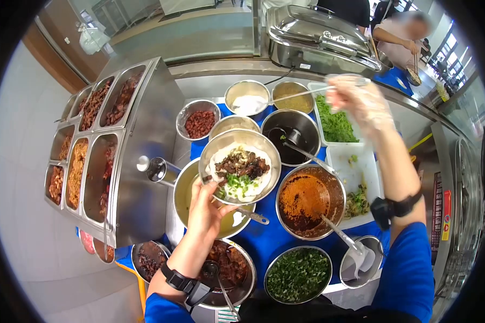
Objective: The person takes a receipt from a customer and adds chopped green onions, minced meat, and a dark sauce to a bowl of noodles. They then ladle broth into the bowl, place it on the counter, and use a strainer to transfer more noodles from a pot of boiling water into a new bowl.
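My left hand [206, 212] holds a steel bowl [272, 161] from below, tilted slightly. White food, dark chopped meat and green scallion pieces [239, 184] lie in it. My right hand [359, 99], in a clear plastic glove, is raised at the upper right, its fingers closed round a thin spoon handle [318, 91]. The spoon reaches left to a small bowl of white powder [248, 103]. Below my right hand is a white tray of green leaves [334, 125].
Around the held bowl stand a dark liquid pot [302, 141], red chili sauce [305, 198], chopped greens [298, 273] and braised meat [234, 264]. A steel rack of meat trays [151, 156] is left. A chafing dish [323, 35] stands behind; a person [396, 33] is at upper right.
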`<state>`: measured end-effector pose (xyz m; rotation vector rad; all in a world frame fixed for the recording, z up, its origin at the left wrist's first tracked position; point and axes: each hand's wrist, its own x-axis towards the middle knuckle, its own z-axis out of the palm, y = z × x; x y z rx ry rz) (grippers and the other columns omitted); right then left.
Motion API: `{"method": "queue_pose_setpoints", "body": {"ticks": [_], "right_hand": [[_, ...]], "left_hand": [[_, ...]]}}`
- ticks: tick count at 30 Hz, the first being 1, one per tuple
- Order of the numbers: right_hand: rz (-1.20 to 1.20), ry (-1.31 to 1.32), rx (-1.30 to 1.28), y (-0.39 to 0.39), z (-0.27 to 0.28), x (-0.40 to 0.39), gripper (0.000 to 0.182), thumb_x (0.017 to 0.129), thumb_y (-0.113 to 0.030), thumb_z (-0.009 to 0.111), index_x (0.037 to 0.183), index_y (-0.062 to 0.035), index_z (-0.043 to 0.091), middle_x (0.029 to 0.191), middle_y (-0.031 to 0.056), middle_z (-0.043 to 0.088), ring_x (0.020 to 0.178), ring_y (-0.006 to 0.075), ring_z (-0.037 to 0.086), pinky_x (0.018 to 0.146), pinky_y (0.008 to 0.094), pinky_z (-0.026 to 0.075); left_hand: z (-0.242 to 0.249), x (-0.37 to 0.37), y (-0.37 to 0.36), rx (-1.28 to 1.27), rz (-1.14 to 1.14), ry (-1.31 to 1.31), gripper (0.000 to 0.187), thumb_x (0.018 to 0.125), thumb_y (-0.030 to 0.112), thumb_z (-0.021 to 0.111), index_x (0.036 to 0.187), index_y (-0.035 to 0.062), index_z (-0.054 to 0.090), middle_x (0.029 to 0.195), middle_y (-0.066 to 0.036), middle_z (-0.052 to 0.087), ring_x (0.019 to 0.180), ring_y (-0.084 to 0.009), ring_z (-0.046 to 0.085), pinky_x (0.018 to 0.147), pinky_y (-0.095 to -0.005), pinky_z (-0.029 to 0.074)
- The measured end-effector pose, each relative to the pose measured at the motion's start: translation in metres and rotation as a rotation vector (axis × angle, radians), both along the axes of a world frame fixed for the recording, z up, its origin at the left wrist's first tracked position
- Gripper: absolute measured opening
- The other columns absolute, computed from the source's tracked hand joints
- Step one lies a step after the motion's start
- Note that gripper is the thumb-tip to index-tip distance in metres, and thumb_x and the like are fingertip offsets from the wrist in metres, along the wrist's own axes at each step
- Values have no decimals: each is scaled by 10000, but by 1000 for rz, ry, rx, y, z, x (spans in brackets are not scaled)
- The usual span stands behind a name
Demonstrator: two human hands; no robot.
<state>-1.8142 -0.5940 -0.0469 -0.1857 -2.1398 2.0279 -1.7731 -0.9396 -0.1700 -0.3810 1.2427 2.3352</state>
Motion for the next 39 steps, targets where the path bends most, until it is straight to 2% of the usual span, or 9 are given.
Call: {"method": "queue_pose_setpoints", "body": {"ticks": [4,6,10,13,14,17,24,30,39], "right_hand": [[-23,-136,211,-12,-53,-17,272,892,-235,635,979,20,673,813,126,690,727,153,665,675,276,558],[160,-230,-97,-51,-134,-46,250,913,-213,601,978,26,642,841,121,668,717,159,658,646,290,565],[314,-380,22,-51,-99,-7,193,927,-168,550,1019,-16,625,836,105,669,662,156,641,593,292,571],[353,-93,555,33,-88,35,211,903,-198,544,937,-35,675,713,75,692,622,141,637,567,296,537],[594,-292,1370,35,-20,60,211,863,-198,556,901,-43,695,665,58,680,634,146,646,611,307,530],[564,-1038,1073,91,-13,127,188,791,-226,639,893,-76,690,854,88,682,787,258,643,693,357,512],[471,-577,1075,123,-11,228,427,800,-158,515,1217,-104,590,922,137,693,878,260,668,802,376,515],[318,-317,1065,169,34,394,345,879,-298,520,1146,-100,613,1063,198,647,1048,357,596,903,437,465],[233,-539,404,264,-24,636,376,889,-247,582,1208,-48,586,965,100,664,808,147,628,728,280,510]], "left_hand": [[1,10,1,-42,-14,10,607,843,276,621,1356,141,326,1287,-142,460,1182,-327,515,835,-497,560],[0,22,-27,-69,1,15,606,826,347,626,1332,89,414,1313,-134,486,1189,-309,518,922,-496,504],[10,50,-56,-56,87,-51,572,851,364,601,1320,75,449,1308,-104,519,1184,-281,524,931,-479,491],[17,69,-74,-36,109,-65,549,874,381,594,1315,83,460,1297,-74,535,1163,-242,541,903,-432,512],[21,77,-75,-41,138,-67,553,869,370,608,1313,77,457,1296,-79,533,1135,-238,563,856,-403,549],[28,101,-84,32,89,-35,613,836,331,634,1334,43,424,1304,-110,520,1157,-269,542,919,-463,510],[74,174,-34,-5,50,88,565,878,351,580,1330,50,428,1299,-116,535,1134,-276,574,797,-425,591],[104,285,64,69,0,143,669,836,388,576,1388,65,380,1357,-98,484,1220,-288,488,1006,-487,416],[105,459,233,105,-214,-63,641,814,370,604,1346,59,431,1319,-102,522,1217,-274,493,1033,-446,386]]}}
